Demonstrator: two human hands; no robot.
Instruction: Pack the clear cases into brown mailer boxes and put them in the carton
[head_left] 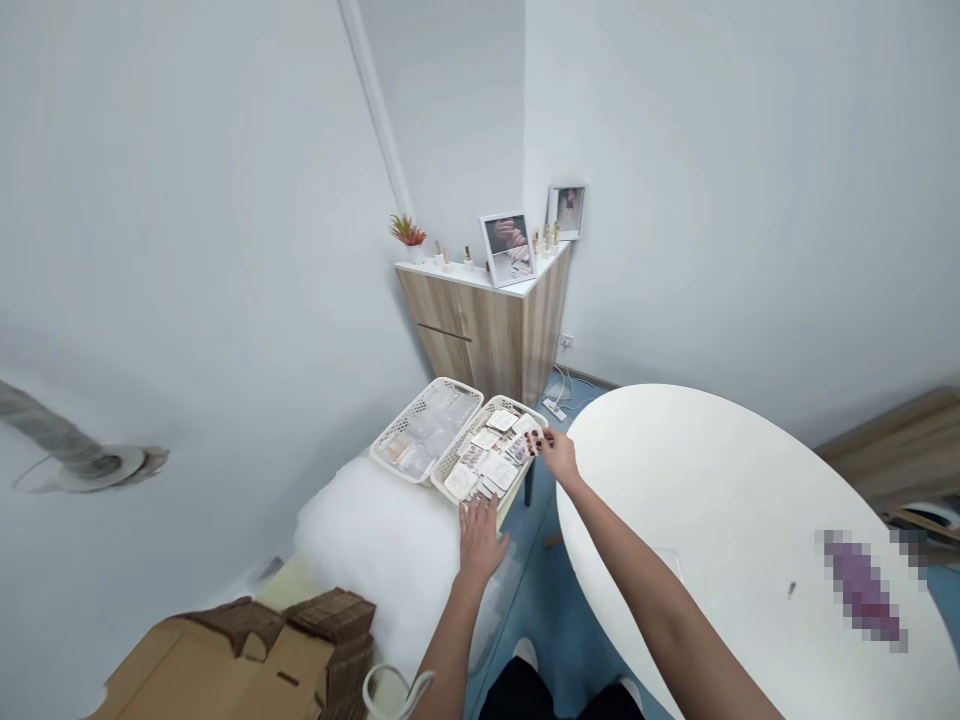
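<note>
My right hand is pinched on a small white card with dark red false nails, over the right side of a white plastic basket. Several white square cards and packets fill this basket, some with printed pictures. At its near edge lies my left hand, fingers spread over the packets there; whether it touches them I cannot tell. A second white basket stands beside it on the left, with clear plastic packs inside.
White wrapped bulk and flattened cardboard boxes lie on the left. A round white table stands right. Behind, a wooden cabinet carries picture frames, small bottles and a plant. Cables and a power strip lie on the floor.
</note>
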